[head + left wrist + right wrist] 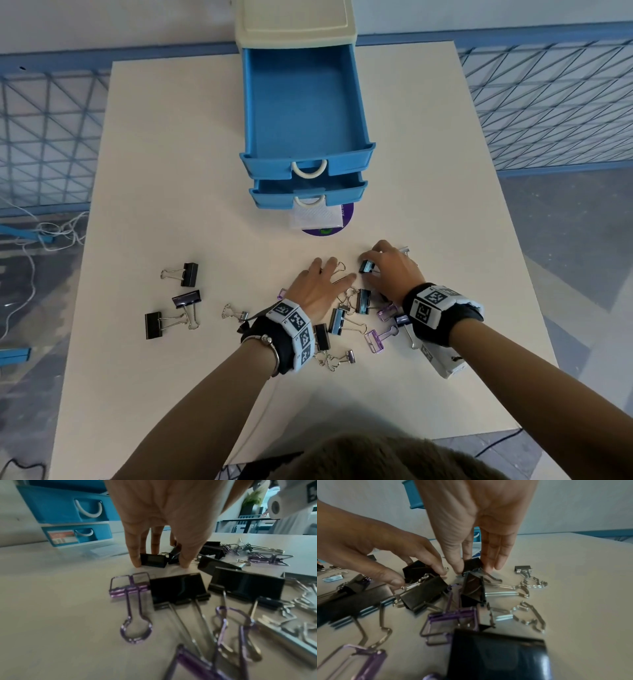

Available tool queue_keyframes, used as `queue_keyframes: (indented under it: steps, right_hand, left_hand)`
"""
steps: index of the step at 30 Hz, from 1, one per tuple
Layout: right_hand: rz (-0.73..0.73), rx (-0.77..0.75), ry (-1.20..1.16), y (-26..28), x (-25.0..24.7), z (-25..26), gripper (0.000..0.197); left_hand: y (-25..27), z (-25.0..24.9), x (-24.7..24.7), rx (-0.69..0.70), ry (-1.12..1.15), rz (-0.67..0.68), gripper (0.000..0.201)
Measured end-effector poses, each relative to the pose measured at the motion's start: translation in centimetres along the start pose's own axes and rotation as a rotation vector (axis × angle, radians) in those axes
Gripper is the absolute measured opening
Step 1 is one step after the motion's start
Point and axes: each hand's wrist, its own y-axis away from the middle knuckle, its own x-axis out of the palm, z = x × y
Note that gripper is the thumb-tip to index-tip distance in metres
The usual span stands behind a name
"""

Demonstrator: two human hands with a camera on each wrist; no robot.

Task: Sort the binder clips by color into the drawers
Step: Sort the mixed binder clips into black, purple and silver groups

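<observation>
Both hands pinch black clips on the counter (171, 171): the right hand (390, 270) fingers close on a clip (367, 266), the left hand (317, 286) on another (152, 561), with the open top drawer (305, 113) at twelve o'clock, slightly nearer the left.
</observation>
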Motion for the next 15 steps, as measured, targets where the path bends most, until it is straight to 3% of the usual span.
queue_keyframes:
  steps: [3,9,15]
  right_hand:
    - [-0.020,0.004,0.010,0.0,0.1,0.3,0.036]
    - [-0.072,0.003,-0.013,-0.2,0.3,1.2,0.035]
    - [-0.082,-0.057,-0.016,-1.5,0.8,4.7,0.037]
  left_hand:
    - [-0.2,0.2,-0.4,-0.022,0.013,0.014,0.051]
    - [0.6,2.9,-1.1,-0.352,0.301,-0.081,0.042]
    - [3.6,7.7,-0.4,-0.508,0.334,-0.154,0.044]
